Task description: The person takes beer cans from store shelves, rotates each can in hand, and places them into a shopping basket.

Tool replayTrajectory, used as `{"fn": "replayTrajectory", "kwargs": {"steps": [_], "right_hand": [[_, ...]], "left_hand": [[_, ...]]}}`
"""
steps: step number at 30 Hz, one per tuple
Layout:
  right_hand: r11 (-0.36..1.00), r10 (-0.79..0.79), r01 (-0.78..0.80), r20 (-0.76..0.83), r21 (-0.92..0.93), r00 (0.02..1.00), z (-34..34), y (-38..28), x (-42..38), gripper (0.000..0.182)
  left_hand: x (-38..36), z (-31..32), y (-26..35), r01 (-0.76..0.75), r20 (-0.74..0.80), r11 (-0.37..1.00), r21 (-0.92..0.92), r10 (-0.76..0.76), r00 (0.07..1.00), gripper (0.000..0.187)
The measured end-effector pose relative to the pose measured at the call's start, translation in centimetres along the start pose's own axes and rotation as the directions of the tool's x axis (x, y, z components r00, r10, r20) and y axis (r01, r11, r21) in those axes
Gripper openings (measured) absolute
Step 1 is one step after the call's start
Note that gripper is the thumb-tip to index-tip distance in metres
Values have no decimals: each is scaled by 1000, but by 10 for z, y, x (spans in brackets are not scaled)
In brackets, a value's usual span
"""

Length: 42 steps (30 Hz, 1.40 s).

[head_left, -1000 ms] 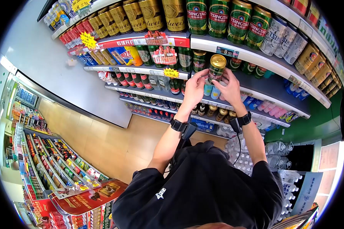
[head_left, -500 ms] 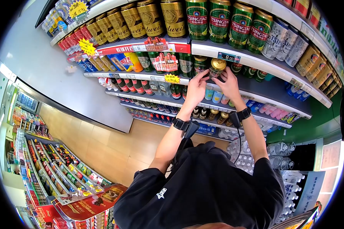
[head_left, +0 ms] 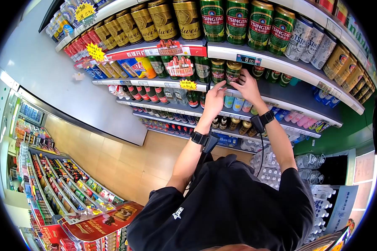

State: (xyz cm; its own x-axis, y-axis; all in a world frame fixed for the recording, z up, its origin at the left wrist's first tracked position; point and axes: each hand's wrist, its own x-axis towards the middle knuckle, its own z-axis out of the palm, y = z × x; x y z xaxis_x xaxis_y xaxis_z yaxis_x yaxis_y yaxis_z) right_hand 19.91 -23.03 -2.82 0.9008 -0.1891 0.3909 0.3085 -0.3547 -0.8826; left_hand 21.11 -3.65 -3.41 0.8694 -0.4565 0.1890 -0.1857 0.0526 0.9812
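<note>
A green Tsingtao beer can [head_left: 233, 72] with a gold top stands upright at the front of the second shelf, beside a matching beer can [head_left: 218, 71]. My right hand [head_left: 248, 88] grips its right side, thumb low in front and fingers higher up. At the can's lower left are the closed fingers of my left hand [head_left: 215, 99], which seem to touch its base; the exact contact is partly hidden. Above the right hand, a price display [head_left: 248, 60] reads 8.00 on the upper shelf's edge.
Large green Tsingtao cans [head_left: 237, 21] and gold cans [head_left: 158, 20] line the shelf above. Lower shelves hold bottles and small cans. Yellow price tags [head_left: 188, 85] stick out from the shelf edges. Water bottles [head_left: 310, 161] are stacked at right, and a snack rack [head_left: 67, 184] stands at left.
Both hands have moved the beer can back and slightly left, from in front of the shelf edge to beside the matching can. The left hand has dropped a little lower.
</note>
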Motion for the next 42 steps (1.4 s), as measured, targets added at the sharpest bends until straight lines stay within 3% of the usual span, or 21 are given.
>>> {"fn": "replayTrajectory", "kwargs": {"steps": [8, 14, 19, 20, 23, 25, 27, 33, 42], "right_hand": [[998, 56, -56, 43, 2, 998, -5, 1, 4, 65], [997, 71, -71, 88, -9, 994, -5, 10, 6, 67], [994, 42, -47, 46, 100, 998, 0, 10, -1, 74], [999, -30, 30, -2, 40, 1000, 1, 10, -6, 76], [993, -61, 54, -60, -102, 996, -2, -8, -30, 77], [997, -54, 50, -48, -66, 997, -3, -32, -60, 73], [980, 20, -21, 8, 197, 1000, -4, -52, -89, 66], [860, 109, -191, 196, 473, 974, -31, -117, -179, 59], [840, 169, -164, 37, 518, 985, -60, -154, -255, 64]], "left_hand": [[-24, 4, 5, 126, -128, 959, -252, -163, 978, 43], [-43, 6, 11, 142, -138, 951, -276, -185, 973, 44], [-65, 14, 36, 128, -118, 927, -353, -180, 977, 43], [-70, 14, 39, 124, -106, 920, -373, -175, 979, 44], [-85, 15, 49, 114, -104, 910, -399, -168, 980, 44], [-96, 15, 56, 105, -132, 918, -383, -167, 977, 44], [-108, 17, 62, 85, -143, 914, -397, -153, 978, 45], [-147, 25, 85, 92, -71, 918, -386, -129, 989, 44], [-190, 39, 94, 147, 67, 910, -387, -132, 989, 40]]}}
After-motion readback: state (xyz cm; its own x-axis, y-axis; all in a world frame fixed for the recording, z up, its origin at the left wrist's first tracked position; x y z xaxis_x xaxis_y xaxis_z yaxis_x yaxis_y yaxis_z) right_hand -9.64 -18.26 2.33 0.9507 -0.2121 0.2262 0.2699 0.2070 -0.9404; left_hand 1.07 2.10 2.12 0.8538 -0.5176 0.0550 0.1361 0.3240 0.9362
